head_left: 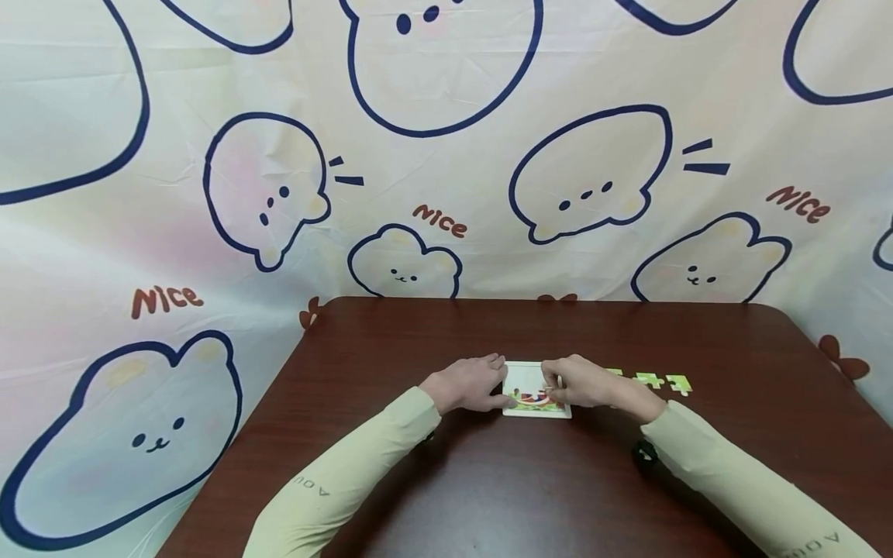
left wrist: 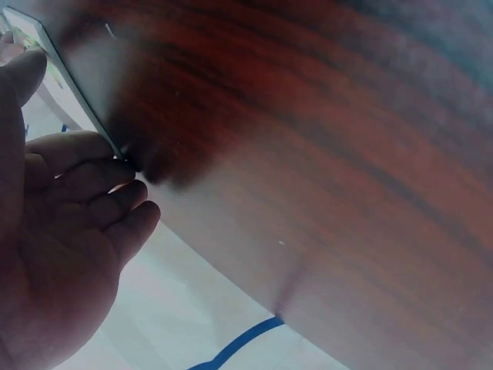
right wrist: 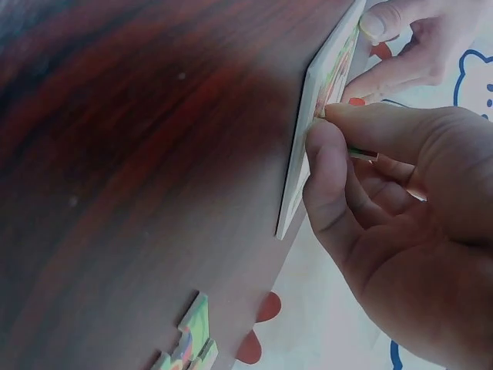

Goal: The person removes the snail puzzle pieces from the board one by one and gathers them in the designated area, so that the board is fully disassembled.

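A white-rimmed jigsaw tray lies on the table, with joined colourful pieces along its near part and a bare white area behind them. My left hand rests at the tray's left edge, its thumb reaching over the near corner and its fingers lying loosely along the side. Over the tray's right part, my right hand pinches a small jigsaw piece between thumb and index finger. Those fingers cover most of that piece; its green edge shows in the right wrist view.
Several loose green jigsaw pieces lie on the brown table to the right of the tray, partly behind my right hand. A cartoon-printed cloth hangs behind the table and along its left side.
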Demonstrator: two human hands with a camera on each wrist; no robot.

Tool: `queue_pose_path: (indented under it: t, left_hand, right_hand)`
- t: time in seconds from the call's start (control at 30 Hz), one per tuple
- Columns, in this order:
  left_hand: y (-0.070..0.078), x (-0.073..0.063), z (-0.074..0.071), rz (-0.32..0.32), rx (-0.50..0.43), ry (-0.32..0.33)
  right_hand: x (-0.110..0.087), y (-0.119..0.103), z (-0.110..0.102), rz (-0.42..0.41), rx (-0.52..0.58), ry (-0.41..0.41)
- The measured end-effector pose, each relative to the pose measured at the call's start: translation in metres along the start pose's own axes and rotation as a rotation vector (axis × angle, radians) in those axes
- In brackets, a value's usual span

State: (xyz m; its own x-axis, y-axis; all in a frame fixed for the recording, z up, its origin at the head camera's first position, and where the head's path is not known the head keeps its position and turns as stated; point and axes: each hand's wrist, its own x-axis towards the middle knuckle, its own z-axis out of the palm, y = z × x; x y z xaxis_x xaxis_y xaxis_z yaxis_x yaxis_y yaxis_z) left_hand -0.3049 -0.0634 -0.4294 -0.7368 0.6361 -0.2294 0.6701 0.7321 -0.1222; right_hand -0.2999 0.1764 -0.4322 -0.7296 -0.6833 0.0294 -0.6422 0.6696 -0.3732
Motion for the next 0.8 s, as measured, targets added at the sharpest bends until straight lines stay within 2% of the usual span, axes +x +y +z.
queue_pose_path:
  t: [0.23,0.33,0.47,0.6,0.8]
  left_hand:
    - [0.001,0.001,-0.001,-0.002,0.025,0.001]
    - [0.001,0.001,-0.001,-0.008,0.026,0.005]
    - [0.001,0.001,-0.001,-0.014,0.013,0.008]
    - [0.000,0.000,-0.001,-0.008,0.012,0.015]
    - [-0.002,0.000,-0.002,0.014,0.002,0.022]
  right_hand:
    - [0.001,-0.001,-0.003,0.066,0.021,-0.034]
    - [0.002,0.000,-0.006,0.067,0.044,-0.044]
    - [-0.001,0.004,-0.011,0.084,0.068,-0.028]
    - [-0.013,0.013,-0.020,0.134,0.135,0.015]
    - [-0.041,0.031,-0.034,0.207,0.196,0.056]
